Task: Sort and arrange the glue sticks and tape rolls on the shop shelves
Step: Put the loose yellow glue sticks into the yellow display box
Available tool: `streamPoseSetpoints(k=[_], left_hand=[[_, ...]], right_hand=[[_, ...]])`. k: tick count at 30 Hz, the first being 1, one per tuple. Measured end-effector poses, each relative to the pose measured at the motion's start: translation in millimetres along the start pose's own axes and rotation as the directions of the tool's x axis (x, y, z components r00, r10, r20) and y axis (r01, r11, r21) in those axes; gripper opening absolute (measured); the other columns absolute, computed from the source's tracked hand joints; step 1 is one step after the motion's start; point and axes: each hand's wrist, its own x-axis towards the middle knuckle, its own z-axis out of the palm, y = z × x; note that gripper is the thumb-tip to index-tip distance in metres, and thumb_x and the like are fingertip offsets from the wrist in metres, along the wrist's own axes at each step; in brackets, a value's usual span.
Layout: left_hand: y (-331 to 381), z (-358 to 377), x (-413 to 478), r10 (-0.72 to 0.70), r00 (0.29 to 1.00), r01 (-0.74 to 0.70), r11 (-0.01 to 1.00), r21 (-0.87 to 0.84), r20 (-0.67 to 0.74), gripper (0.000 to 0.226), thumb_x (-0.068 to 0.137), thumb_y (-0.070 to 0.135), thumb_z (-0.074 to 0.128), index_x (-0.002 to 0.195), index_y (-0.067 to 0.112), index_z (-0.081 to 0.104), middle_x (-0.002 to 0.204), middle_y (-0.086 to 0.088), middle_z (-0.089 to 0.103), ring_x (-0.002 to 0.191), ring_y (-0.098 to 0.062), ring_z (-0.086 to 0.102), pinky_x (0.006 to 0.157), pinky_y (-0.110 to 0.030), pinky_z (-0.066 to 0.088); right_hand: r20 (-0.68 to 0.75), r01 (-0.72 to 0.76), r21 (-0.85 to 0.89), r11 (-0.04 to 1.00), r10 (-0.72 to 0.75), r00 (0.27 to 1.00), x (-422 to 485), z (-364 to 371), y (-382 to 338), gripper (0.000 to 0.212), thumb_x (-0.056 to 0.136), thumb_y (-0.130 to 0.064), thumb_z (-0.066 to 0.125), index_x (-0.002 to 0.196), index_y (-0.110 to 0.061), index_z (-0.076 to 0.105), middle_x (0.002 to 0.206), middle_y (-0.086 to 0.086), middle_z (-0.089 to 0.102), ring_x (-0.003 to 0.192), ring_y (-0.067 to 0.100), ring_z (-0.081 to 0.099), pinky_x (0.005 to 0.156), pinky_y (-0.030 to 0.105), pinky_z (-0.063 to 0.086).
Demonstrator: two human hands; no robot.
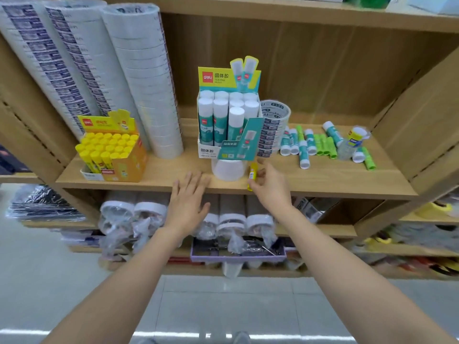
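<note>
Your right hand (269,188) is pinching a yellow glue stick (252,174) at the front edge of the shelf (323,186), just beside the white tape roll (228,170). Your left hand (186,198) is hovering open, fingers (192,179) spread. Swinging the stick leftward, you are risking knocking that roll off the edge.

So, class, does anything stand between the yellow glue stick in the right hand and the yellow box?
Yes: a white tape roll sits just left of the stick, and the left hand lies at the shelf edge.
</note>
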Motion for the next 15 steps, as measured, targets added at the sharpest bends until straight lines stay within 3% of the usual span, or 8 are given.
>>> streamPoseSetpoints(k=[4,8,10,12,15], left_hand=[[-6.3,-4.0,0.4,0.026,0.999,-0.026,1.000,-0.005,0.038,0.067,0.100,0.032,0.048,0.156,0.024,0.013,0.165,-0.001,0.002,0.152,-0.022,-0.004,0.121,-0.043,-0.006],[-15.8,-9.5,1.7,0.087,0.995,-0.085,0.995,-0.049,0.039,0.061,0.100,0.031,0.047,0.155,0.023,0.021,0.164,-0.002,0.009,0.152,-0.022,0.003,0.120,-0.039,-0.004],[-26.0,-16.8,-3.1,0.145,0.988,-0.153,0.977,-0.148,-0.060,0.051,0.096,0.022,0.051,0.145,0.017,0.043,0.157,-0.008,0.031,0.146,-0.029,0.024,0.120,-0.043,0.012],[-41.2,-28.2,-10.5,0.181,0.952,-0.233,0.952,-0.201,-0.247,0.043,0.087,0.016,0.050,0.129,0.013,0.059,0.139,-0.012,0.052,0.128,-0.033,0.046,0.108,-0.049,0.036],[-72.5,-51.4,-21.4,0.148,0.868,-0.240,0.961,-0.140,-0.475,0.040,0.082,0.015,0.051,0.121,0.015,0.062,0.125,-0.010,0.057,0.117,-0.029,0.048,0.101,-0.051,0.037]], right_hand=[[0.126,0.054,-0.157,0.986,-0.034,0.991,4.1,1.5,-8.1,0.053,0.083,-0.014,0.065,0.133,-0.015,0.048,0.114,0.013,0.057,0.102,0.035,0.058,0.073,0.036,0.045],[-0.022,0.013,-0.013,1.000,-0.013,1.000,-15.2,3.7,-9.4,0.063,0.085,-0.013,0.062,0.143,-0.021,0.040,0.099,0.010,0.061,0.091,0.027,0.058,0.070,0.036,0.043],[-0.142,0.000,0.069,0.998,0.010,0.990,-43.1,18.0,-19.4,0.066,0.085,-0.014,0.062,0.144,-0.029,0.039,0.099,0.004,0.058,0.086,0.019,0.054,0.072,0.033,0.040],[-0.172,0.016,0.202,0.979,0.019,0.985,-75.4,42.9,-40.9,0.064,0.084,-0.012,0.066,0.139,-0.033,0.042,0.100,-0.001,0.057,0.083,0.014,0.056,0.075,0.032,0.046],[-0.141,0.116,0.397,0.911,-0.064,0.988,-95.6,80.3,-86.8,0.059,0.082,-0.007,0.072,0.128,-0.033,0.045,0.094,-0.001,0.061,0.075,0.010,0.059,0.070,0.027,0.051]])
